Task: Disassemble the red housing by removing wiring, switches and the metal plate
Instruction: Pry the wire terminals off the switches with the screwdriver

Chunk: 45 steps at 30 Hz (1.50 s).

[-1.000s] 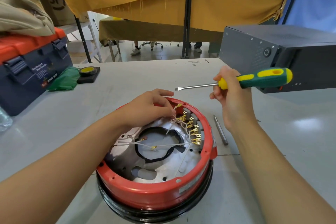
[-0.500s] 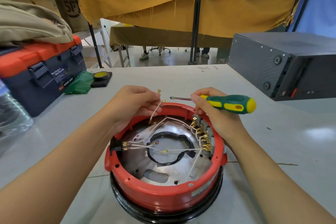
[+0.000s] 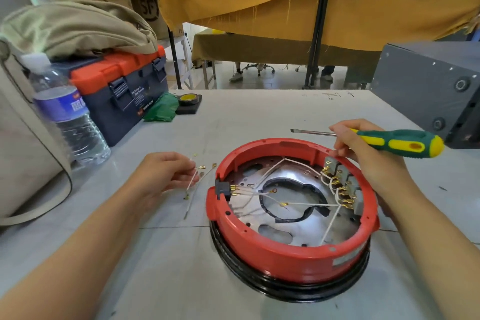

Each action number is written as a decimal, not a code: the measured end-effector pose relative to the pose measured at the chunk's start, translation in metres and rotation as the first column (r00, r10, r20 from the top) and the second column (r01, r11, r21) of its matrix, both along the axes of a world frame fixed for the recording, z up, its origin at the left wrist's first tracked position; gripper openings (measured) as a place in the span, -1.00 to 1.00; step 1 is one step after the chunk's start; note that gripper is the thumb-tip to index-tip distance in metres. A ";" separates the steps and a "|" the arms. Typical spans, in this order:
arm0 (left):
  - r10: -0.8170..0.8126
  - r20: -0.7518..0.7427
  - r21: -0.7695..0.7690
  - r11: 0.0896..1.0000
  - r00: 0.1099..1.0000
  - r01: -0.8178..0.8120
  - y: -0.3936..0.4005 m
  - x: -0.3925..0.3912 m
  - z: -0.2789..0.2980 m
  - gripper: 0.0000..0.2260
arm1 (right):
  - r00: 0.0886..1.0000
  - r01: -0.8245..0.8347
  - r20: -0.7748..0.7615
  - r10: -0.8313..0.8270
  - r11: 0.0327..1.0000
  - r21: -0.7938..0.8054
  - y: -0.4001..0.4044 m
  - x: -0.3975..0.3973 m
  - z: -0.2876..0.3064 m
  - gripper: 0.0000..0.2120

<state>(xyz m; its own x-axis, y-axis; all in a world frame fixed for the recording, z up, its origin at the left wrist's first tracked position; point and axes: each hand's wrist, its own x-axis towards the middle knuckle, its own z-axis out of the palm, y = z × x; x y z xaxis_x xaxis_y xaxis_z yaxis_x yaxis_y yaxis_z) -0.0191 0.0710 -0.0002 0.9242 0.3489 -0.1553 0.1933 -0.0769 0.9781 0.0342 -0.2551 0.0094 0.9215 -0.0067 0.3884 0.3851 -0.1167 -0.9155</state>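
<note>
Red housing (image 3: pixel 291 249) sat mid-desk (image 3: pixel 246 112). Since half a second earlier, the left hand (image 3: pixel 166 176) had left its rim, carrying loose white wires (image 3: pixel 193 184) to open desk beside it, fingers pinched on them. The right hand (image 3: pixel 363 156), fingers wrapped around the screwdriver (image 3: pixel 397 143), touched the switches (image 3: pixel 345 184) at the far-right rim.

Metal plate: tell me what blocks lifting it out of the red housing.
White wires cross over the metal plate, running between the black connector on the left wall and the grey switches on the right wall of the red housing. A black gasket ring also lies on the plate.
</note>
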 end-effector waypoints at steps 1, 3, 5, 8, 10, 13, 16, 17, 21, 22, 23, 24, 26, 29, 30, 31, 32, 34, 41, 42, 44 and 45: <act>0.020 -0.005 0.007 1.000 1.000 -0.020 0.003 -0.002 -0.005 -0.93 | 1.000 0.001 -0.003 -0.001 1.000 0.008 0.000 0.000 0.000 -0.91; 0.063 -0.007 0.026 0.998 0.998 -0.063 0.007 -0.005 -0.013 -0.92 | 1.000 0.001 -0.008 -0.001 1.000 0.018 0.001 0.000 0.000 -0.92; 0.099 -0.013 0.070 0.993 0.995 -0.098 0.009 -0.005 -0.019 -0.92 | 1.000 0.005 -0.011 -0.005 1.000 0.026 0.003 0.000 0.000 -0.92; 0.114 -0.008 0.127 0.986 0.993 -0.112 0.010 -0.005 -0.022 -0.93 | 1.000 0.016 -0.004 -0.016 1.000 0.008 0.003 0.000 0.000 -0.92; 0.107 0.004 0.199 0.974 0.994 -0.106 0.010 -0.003 -0.023 -0.92 | 1.000 0.016 -0.004 -0.016 1.000 0.010 0.003 0.000 0.000 -0.92; 0.100 0.015 0.303 0.948 0.995 -0.100 0.008 -0.003 -0.025 -0.89 | 1.000 0.012 -0.007 -0.012 1.000 0.025 0.003 0.001 0.000 -0.91; 0.100 0.012 0.430 0.898 0.995 -0.096 0.008 -0.003 -0.027 -0.87 | 1.000 0.010 -0.010 -0.010 1.000 0.024 0.003 0.001 -0.001 -0.90; 0.100 0.010 0.479 0.873 0.995 -0.092 0.009 -0.004 -0.028 -0.86 | 1.000 0.012 -0.011 -0.012 1.000 0.021 0.003 0.001 -0.001 -0.90; 0.112 -0.014 0.580 0.810 0.994 -0.083 0.012 -0.005 -0.028 -0.82 | 1.000 0.018 -0.018 -0.018 1.000 0.007 0.003 0.001 -0.001 -0.89; 0.112 -0.022 0.594 0.800 0.993 -0.078 0.012 -0.005 -0.027 -0.82 | 1.000 0.021 -0.019 -0.021 1.000 0.005 0.003 0.000 -0.001 -0.89; 0.111 -0.030 0.605 0.793 0.993 -0.070 0.012 -0.005 -0.026 -0.82 | 1.000 0.023 -0.021 -0.022 1.000 0.006 0.003 0.000 -0.001 -0.89; 0.107 -0.034 0.611 0.789 0.994 -0.065 0.011 -0.006 -0.024 -0.82 | 1.000 0.023 -0.022 -0.022 1.000 0.011 0.003 0.000 0.000 -0.89; 0.097 -0.005 0.622 0.780 0.995 -0.073 0.008 -0.006 -0.019 -0.81 | 0.999 0.020 -0.028 -0.020 1.000 0.016 0.003 -0.001 0.000 -0.90; 0.003 0.140 0.662 0.743 0.990 -0.096 -0.008 -0.006 -0.002 -0.84 | 0.999 0.012 -0.036 -0.011 0.999 0.034 0.004 -0.001 0.002 -0.90; -0.063 0.190 0.682 0.727 0.980 -0.085 -0.017 -0.006 0.007 -0.89 | 0.999 0.011 -0.037 -0.009 0.999 0.043 0.004 -0.001 0.002 -0.90; -0.147 0.227 0.704 0.708 0.963 -0.058 -0.027 -0.005 0.016 -0.94 | 0.999 0.010 -0.035 -0.009 0.999 0.053 0.004 -0.002 0.003 -0.90; -0.243 0.250 0.729 0.684 0.937 -0.017 -0.037 -0.004 0.025 -0.94 | 0.999 0.012 -0.031 -0.010 0.998 0.060 0.003 -0.002 0.003 -0.91; -0.428 0.222 0.785 0.611 0.876 0.100 -0.056 0.003 0.038 -0.78 | 1.000 0.021 -0.022 -0.019 0.998 0.066 0.002 -0.002 0.005 -0.93; -0.667 -0.088 0.919 0.232 0.739 0.318 -0.113 0.043 0.049 -0.58 | 0.997 0.073 -0.024 -0.069 0.980 0.184 -0.007 0.003 0.010 -0.90; -0.674 -0.126 0.919 0.197 0.727 0.342 -0.118 0.048 0.048 -0.57 | 0.997 0.081 -0.024 -0.078 0.977 0.195 -0.008 0.004 0.011 -0.88; -0.678 -0.195 0.918 0.127 0.709 0.375 -0.124 0.054 0.045 -0.56 | 0.995 0.095 -0.022 -0.093 0.972 0.216 -0.011 0.005 0.011 -0.86; -0.678 -0.216 0.919 0.102 0.702 0.381 -0.126 0.055 0.043 -0.56 | 0.995 0.103 -0.020 -0.101 0.970 0.222 -0.012 0.006 0.011 -0.85</act>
